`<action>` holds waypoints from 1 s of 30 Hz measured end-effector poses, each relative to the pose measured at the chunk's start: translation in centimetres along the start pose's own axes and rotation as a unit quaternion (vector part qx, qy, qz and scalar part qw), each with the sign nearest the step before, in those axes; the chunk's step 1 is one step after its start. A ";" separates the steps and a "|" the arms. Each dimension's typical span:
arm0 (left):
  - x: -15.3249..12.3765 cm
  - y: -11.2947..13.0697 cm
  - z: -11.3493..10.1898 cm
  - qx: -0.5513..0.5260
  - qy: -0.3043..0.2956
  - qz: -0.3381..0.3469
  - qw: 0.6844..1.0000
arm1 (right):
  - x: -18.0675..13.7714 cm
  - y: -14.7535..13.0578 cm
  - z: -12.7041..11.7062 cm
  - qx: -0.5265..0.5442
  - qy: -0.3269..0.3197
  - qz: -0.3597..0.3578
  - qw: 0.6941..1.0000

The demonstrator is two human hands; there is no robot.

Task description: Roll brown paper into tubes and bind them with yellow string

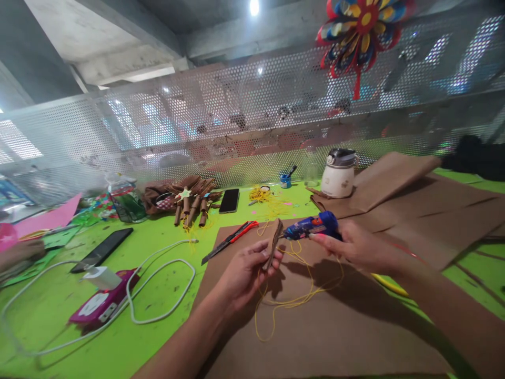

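In my left hand [248,268] is a narrow folded strip of brown paper [273,243], pinched between thumb and fingers and held upright. My right hand [349,245] is wrapped round a blue glue gun [315,225], its nozzle pointing left at the strip; whether the tip touches it I cannot tell. Loose yellow string [311,287] loops below both hands over a large brown paper sheet [335,337]. A red and black utility knife [231,241] lies on the sheet's far left corner, left of the strip.
On the green table [165,337] a purple power strip [104,300] with a white cable and a black phone [102,250] lie left. Rolled brown paper pieces [193,202], another phone [229,201] and a white flask [338,176] stand behind. Brown paper [426,200] covers the right. Someone's hand [19,255] rests far left.
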State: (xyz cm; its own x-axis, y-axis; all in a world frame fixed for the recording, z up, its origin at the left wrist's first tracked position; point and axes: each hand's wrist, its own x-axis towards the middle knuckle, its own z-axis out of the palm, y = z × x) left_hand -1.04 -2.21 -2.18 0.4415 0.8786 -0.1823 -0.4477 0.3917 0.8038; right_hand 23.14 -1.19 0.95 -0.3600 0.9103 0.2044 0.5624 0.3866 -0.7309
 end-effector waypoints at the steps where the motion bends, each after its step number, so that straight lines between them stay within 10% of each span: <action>1: 0.0 0.0 -0.1 -0.001 0.001 0.003 1.000 | 0.1 0.2 0.0 0.004 0.004 0.001 1.000; 7: 0.0 -0.3 -0.1 0.009 0.018 0.008 1.000 | 2.1 5.1 0.2 -0.150 0.139 0.014 0.979; 13: 0.0 -0.6 0.4 0.046 0.032 0.049 0.997 | 2.5 8.1 0.2 -0.249 0.031 0.021 0.968; 22: 0.1 -2.0 0.9 0.152 0.008 0.069 0.986 | 2.5 0.1 5.8 0.138 0.115 0.064 0.982; 30: -0.1 -1.9 1.6 0.147 -0.015 0.038 0.988 | 2.0 -0.8 6.7 0.290 0.079 0.052 0.952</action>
State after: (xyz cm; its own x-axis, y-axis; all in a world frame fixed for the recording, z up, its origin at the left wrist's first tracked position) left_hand 1.01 -3.45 -2.83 0.4400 0.8923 -0.1008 -0.2379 0.2241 0.9451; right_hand 16.98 -0.70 -2.46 -0.1828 0.9678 0.1730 0.0669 0.1878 -0.9799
